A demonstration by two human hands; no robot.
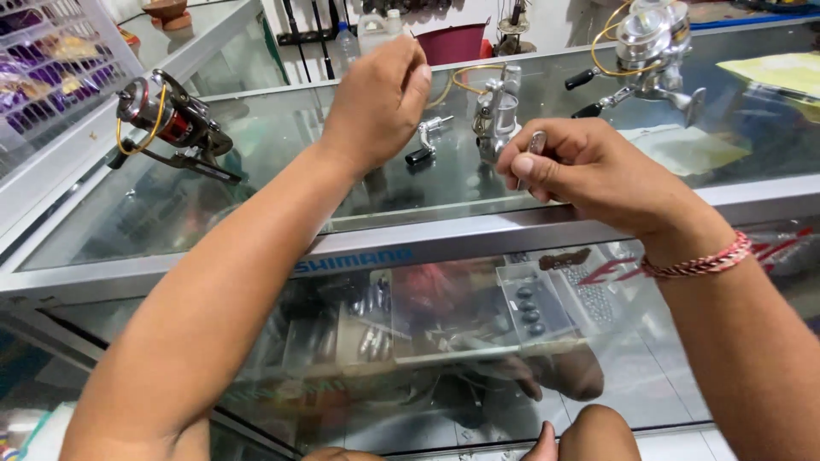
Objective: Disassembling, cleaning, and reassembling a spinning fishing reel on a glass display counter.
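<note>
My right hand point(589, 171) pinches a small silver metal part point(535, 143) between thumb and forefinger, just above the front edge of the glass counter point(256, 171). My left hand point(380, 98) is raised over the counter with its fingertips closed together; whether it holds a thin line I cannot tell. Between the two hands a silver fishing reel point(497, 115) with yellow line and a black-knobbed handle point(424, 141) stands on the glass. A red-and-white braided band is on my right wrist.
A red-and-black reel point(166, 119) with yellow line lies at the counter's left. Another silver reel point(653, 51) stands at the back right, near a yellow paper point(773, 72). Trays of small tackle point(534, 303) fill the case below. A white wire basket point(51, 51) sits far left.
</note>
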